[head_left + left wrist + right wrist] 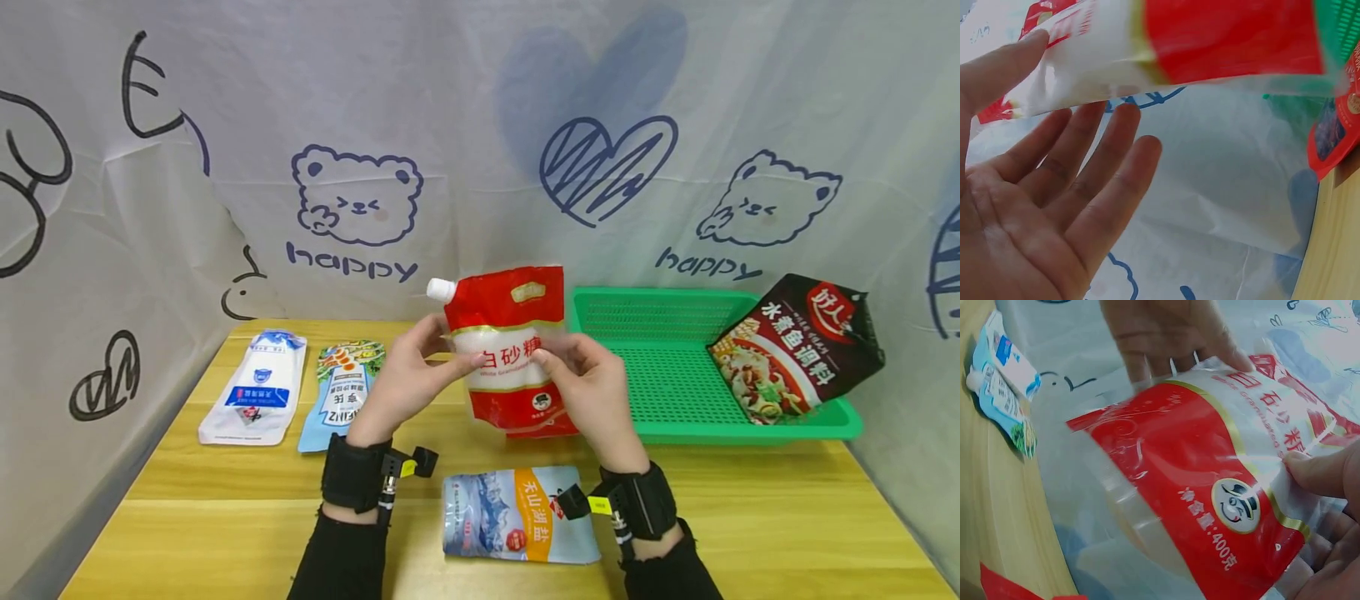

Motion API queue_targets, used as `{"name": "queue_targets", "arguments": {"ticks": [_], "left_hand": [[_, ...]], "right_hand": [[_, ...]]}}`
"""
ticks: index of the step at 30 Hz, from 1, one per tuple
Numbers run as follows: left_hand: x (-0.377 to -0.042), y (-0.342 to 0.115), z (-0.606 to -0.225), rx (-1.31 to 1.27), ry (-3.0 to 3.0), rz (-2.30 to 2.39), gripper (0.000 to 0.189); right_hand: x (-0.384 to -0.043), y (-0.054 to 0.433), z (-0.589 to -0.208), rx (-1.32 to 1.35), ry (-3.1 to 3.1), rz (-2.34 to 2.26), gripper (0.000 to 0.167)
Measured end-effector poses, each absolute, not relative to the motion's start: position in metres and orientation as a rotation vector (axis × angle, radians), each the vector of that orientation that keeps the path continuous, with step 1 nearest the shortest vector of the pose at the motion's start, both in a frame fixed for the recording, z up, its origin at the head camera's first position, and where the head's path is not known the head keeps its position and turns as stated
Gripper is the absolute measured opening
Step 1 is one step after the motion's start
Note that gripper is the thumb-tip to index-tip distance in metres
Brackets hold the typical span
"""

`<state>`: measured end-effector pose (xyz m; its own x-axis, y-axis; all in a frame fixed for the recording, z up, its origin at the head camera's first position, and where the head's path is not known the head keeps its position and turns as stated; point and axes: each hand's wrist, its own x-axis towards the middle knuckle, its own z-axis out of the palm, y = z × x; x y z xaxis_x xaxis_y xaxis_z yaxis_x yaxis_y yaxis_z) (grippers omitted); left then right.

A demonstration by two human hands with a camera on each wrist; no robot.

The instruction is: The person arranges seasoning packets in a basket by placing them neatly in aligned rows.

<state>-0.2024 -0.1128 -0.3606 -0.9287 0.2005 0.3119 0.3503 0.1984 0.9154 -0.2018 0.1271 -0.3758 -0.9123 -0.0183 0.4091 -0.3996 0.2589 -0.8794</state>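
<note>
Upright over the middle of the table, a red and white pouch of granulated sugar (504, 304) with a white spout cap (441, 289) hangs between both hands. My left hand (405, 375) pinches its left edge, thumb on the front and fingers behind. On the opposite edge my right hand (596, 396) does likewise, its thumb beside the printed characters. In the right wrist view the pouch's lower front (1166, 444) faces the camera, with clear plastic along its edge. A blue and orange salt pouch (498, 512) lies flat below the hands.
A green basket (660, 435) at the right bears a dark seasoning packet (795, 346) leaning on its right side. At the left lie a white salt bag (255, 392) and a light-blue Heinz pouch (345, 387). Another red packet (547, 428) shows behind the sugar.
</note>
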Motion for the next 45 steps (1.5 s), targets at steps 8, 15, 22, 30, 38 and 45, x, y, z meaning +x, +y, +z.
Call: {"name": "queue_targets", "arguments": {"ticks": [8,15,22,30,38,45], "left_hand": [[-0.205,-0.101,-0.364,-0.635,-2.344,-1.864,0.054],[-0.206,-0.097,-0.365,-0.636,-2.317,-1.881,0.054],[-0.204,-0.099,-0.364,-0.585,-2.324,-1.835,0.051],[-0.203,-0.102,-0.364,-0.565,-2.336,-1.796,0.046],[-0.202,-0.105,-0.364,-0.529,-2.39,-1.753,0.043],[-0.203,-0.107,-0.364,-0.555,-2.442,-1.634,0.037]], "right_hand": [[-0.201,0.122,-0.378,0.308,-2.101,1.812,0.019],[-0.2,0.118,-0.377,0.293,-2.05,1.863,0.022],[-0.199,0.119,-0.377,0.3,-2.091,1.905,0.023],[-0.2,0.124,-0.377,0.297,-2.161,1.967,0.03],[-0.201,0.13,-0.373,0.311,-2.207,1.936,0.033],[-0.201,0.139,-0.366,0.394,-2.107,1.917,0.047]]}}
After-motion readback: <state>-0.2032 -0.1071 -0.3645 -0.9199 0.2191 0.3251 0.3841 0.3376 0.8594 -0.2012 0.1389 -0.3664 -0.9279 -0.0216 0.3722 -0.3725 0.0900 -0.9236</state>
